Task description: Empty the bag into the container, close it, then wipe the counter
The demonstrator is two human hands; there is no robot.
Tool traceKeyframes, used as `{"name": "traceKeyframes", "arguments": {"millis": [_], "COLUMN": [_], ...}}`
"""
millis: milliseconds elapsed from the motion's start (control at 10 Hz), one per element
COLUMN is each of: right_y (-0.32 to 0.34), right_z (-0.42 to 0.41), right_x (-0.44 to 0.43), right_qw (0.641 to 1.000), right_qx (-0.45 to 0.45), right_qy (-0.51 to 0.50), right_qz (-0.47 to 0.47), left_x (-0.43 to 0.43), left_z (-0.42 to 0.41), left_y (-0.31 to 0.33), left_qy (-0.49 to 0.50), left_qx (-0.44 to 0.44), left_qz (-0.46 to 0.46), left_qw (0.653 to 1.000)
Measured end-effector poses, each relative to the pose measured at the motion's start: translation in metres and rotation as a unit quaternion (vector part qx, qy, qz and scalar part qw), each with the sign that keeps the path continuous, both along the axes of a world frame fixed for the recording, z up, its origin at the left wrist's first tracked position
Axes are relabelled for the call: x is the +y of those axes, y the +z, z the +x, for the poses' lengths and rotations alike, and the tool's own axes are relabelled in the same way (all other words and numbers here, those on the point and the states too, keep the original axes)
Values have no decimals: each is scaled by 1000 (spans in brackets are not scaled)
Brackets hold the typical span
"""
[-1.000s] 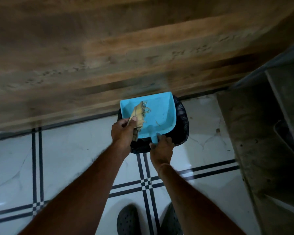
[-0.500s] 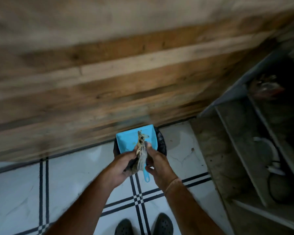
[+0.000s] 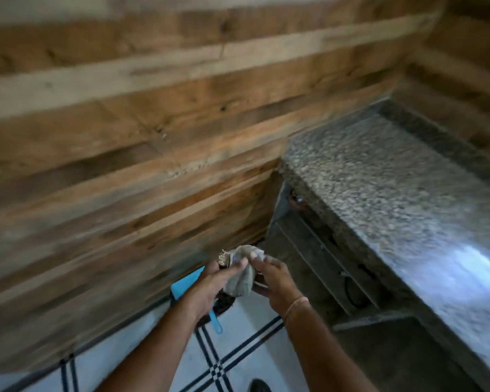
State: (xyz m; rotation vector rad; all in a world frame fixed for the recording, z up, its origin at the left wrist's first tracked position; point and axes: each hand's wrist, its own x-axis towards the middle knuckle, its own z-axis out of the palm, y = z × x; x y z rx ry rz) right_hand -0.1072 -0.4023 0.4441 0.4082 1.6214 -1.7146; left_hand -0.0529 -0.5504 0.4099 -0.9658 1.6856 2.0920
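Observation:
Both hands hold a crumpled grey-brown rag (image 3: 241, 274) in front of me, above the floor. My left hand (image 3: 210, 290) grips its left side and my right hand (image 3: 272, 281) pinches its right side. Below my left hand lies the blue dustpan (image 3: 186, 287), resting on a dark bin with a black liner (image 3: 224, 304) that the hands mostly hide. The speckled granite counter (image 3: 393, 199) runs along the right, higher than the hands.
A wooden plank wall (image 3: 125, 137) fills the left and back. Open shelves (image 3: 323, 258) with dim items sit under the counter. The floor is white tile with dark stripe lines (image 3: 218, 369). A dark shoe tip (image 3: 259, 386) shows at the bottom.
The view has swung up and right, bringing the counter into sight. My right hand left the dustpan handle and joined my left on the rag, which is lifted off the dustpan.

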Motion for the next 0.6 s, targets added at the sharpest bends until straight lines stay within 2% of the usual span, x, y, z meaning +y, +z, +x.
{"name": "traceKeyframes", "arguments": {"millis": [200, 300, 400, 600], "right_y": [44, 56, 81, 81], "right_z": [-2, -7, -12, -43], "right_x": [70, 110, 154, 224], "right_qw": [996, 991, 984, 974], "right_qx": [45, 65, 102, 144], "right_qy": [-75, -81, -119, -164], "right_qz": [-28, -81, -80, -58], "left_x": [62, 100, 142, 224], "left_z": [-32, -54, -77, -117], "left_y": [52, 77, 90, 100], "left_qy": [16, -6, -34, -45], "left_qx": [33, 61, 86, 130], "left_qz": [-3, 15, 19, 3], "left_qw": [999, 998, 996, 990]}}
